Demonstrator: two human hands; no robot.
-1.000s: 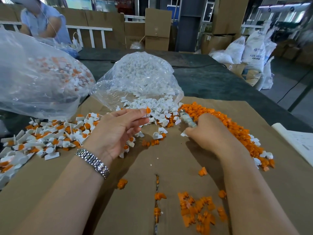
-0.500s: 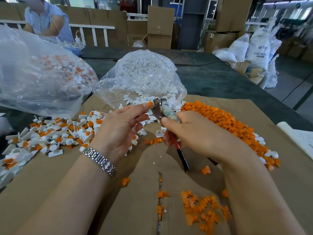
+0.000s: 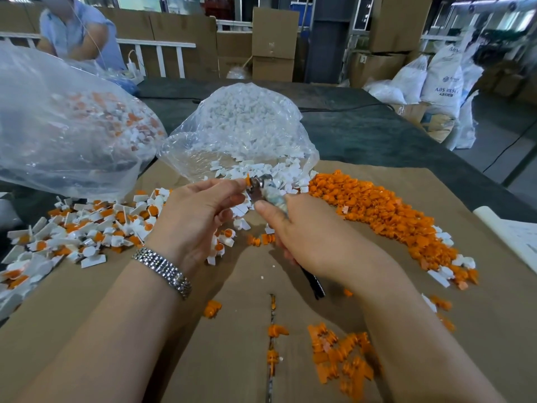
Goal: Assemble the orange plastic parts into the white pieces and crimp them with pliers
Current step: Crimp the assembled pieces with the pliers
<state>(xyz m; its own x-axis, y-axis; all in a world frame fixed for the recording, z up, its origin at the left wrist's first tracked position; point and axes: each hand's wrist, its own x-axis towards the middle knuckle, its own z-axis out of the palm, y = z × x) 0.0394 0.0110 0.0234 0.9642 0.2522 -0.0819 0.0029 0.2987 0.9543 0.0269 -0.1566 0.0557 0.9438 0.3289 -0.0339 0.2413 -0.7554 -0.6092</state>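
At the middle of the cardboard-covered surface point(image 3: 232, 330), the left hand point(image 3: 197, 219) pinches a small orange part point(image 3: 248, 180) between thumb and fingertips, held up just in front of the open mouth of a clear bag point(image 3: 244, 135) full of white pieces. The right hand point(image 3: 313, 239) is curled round the pliers point(image 3: 263, 189), whose metal head touches the orange part; whether the nose is pressed together on it cannot be told. A dark handle point(image 3: 315, 285) pokes out below the right palm, and tape or cloth wraps the tool near the head. A metal watch point(image 3: 162, 271) sits on the left wrist. Left of the hands lies a spread of assembled pieces point(image 3: 87, 231), white with orange inserts, and behind them a second, larger bag point(image 3: 66, 126) holds more of the same. Right of the hands a long heap of loose orange parts point(image 3: 386, 216) curves toward the near right, with a few white bits mixed in at its end. More orange parts point(image 3: 340, 356) lie scattered near, between the forearms. Far off, a person in a blue shirt point(image 3: 78, 33) sits at the far left, with cartons and white sacks point(image 3: 436, 80) beyond.
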